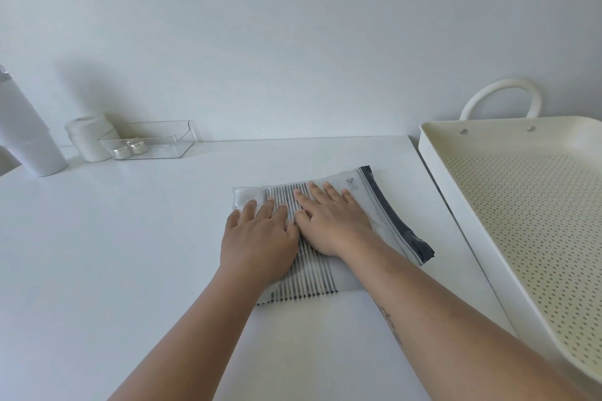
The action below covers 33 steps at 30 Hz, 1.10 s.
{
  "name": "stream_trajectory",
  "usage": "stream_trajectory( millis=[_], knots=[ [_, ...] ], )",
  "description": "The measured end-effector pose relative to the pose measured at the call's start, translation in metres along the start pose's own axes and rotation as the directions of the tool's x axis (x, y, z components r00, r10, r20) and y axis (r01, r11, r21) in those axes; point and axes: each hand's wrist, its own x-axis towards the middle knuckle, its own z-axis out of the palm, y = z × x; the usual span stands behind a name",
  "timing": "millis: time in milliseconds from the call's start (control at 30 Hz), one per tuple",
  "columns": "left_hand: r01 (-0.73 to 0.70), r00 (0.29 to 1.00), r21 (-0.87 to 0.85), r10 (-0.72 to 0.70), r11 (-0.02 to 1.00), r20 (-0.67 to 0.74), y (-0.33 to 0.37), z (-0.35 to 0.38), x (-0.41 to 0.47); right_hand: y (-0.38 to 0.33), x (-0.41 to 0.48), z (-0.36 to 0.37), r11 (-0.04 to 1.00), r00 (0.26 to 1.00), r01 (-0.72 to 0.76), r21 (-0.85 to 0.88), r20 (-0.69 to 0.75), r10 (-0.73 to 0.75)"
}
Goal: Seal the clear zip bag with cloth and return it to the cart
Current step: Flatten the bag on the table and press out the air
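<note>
A clear zip bag (387,215) lies flat on the white table, holding a folded cloth (314,280) with dark and white stripes. Its dark zip strip (395,216) runs along the right edge, facing the cart. My left hand (257,242) rests palm down on the bag's left part, fingers spread. Beside it my right hand (332,220) presses flat on the middle of the bag, its thumb touching the left hand. Neither hand grips anything. The cream cart tray (433,153) with a perforated floor stands just right of the table.
At the table's back left stand a white bottle (27,137), a white jar (86,137) and a clear plastic box (153,140) with two small jars in it. The cart's looped handle (501,91) rises by the wall. The table's right edge (456,238) runs close to the cart.
</note>
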Motion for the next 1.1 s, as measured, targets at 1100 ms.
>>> stream_trajectory(
  millis=[1100],
  knots=[
    [-0.017, 0.995, -0.200, -0.004, 0.980, -0.102, 0.015, -0.003, -0.049, -0.022, -0.074, -0.001, 0.999, 0.999, 0.046, 0.022, -0.020, -0.046]
  ],
)
